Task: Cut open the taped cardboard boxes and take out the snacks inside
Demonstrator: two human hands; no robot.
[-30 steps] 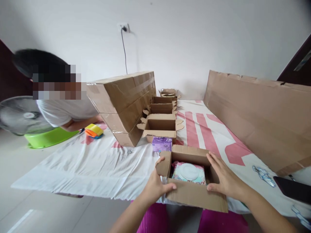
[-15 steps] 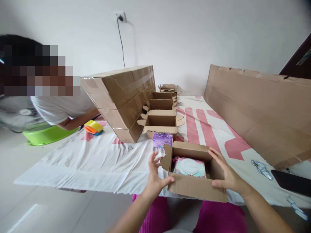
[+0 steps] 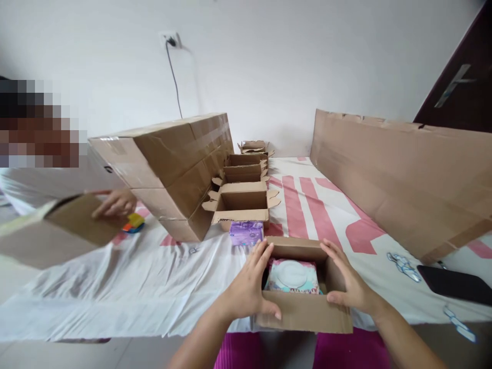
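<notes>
An opened cardboard box (image 3: 307,311) stands at the near edge of the table in front of me. Inside it lies a pack of wet wipes (image 3: 292,275) with a white oval lid and a pink and teal floral print. My left hand (image 3: 251,287) clasps the box's left end, thumb on the near wall and fingers toward the far side. The right end is held the same way by my right hand (image 3: 348,279). Just beyond my left fingers sits a purple printed pack (image 3: 246,233), which neither hand touches.
A row of open cardboard boxes (image 3: 242,201) runs back toward the wall. Stacked sealed cartons (image 3: 169,174) stand left, and a long cardboard panel (image 3: 395,174) right. A black phone-like slab (image 3: 455,283) lies at right. A co-worker's hand (image 3: 115,203) holds a cardboard piece (image 3: 49,238).
My left hand has closed in on the box's left end, and its side flap no longer sticks out. At left, the co-worker has brought a cardboard piece into view. My view has shifted slightly.
</notes>
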